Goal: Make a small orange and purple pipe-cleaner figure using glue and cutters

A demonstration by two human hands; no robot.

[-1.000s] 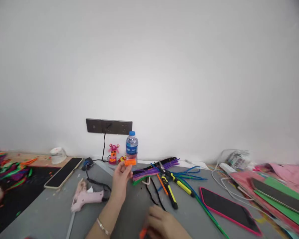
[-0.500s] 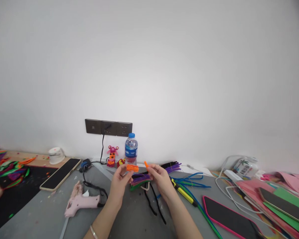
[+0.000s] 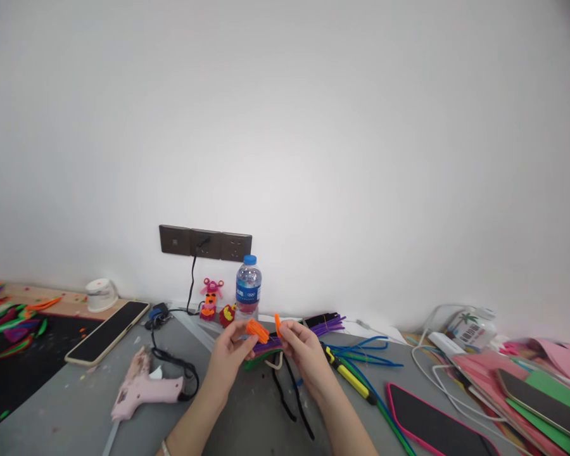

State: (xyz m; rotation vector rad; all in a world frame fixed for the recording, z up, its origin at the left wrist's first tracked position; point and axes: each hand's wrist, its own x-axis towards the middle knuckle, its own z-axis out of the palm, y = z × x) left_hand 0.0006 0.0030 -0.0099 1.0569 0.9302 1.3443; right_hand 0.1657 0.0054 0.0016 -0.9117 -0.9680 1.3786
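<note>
Between the thumb and fingers of my left hand (image 3: pixel 228 361) is a small orange bundle (image 3: pixel 258 331), which looks like pipe cleaner folded into ridges. A short orange pipe cleaner piece (image 3: pixel 278 324) stands nearly upright in the pinch of my right hand (image 3: pixel 308 354). The two orange pieces are close together but apart, held above the table. Behind and below them lie purple pipe cleaners (image 3: pixel 269 347), a bent beige one (image 3: pixel 276 362) and black ones (image 3: pixel 298 396). Just beyond my left hand stands a water bottle (image 3: pixel 248 289) with a blue cap.
To the left are a pink glue gun (image 3: pixel 147 387), a phone (image 3: pixel 108 332) and a white tub (image 3: pixel 101 295). Right of my hands lie a yellow cutter (image 3: pixel 354 378), blue pipe cleaners (image 3: pixel 368 354) and a pink-cased phone (image 3: pixel 432 421). Small pipe cleaner figures (image 3: pixel 209 303) stand near the wall.
My left hand has tilted the orange bundle and brought it slightly right and lower, nearer the other piece. In my right hand, the short piece now stands more upright. The view has shifted slightly.
</note>
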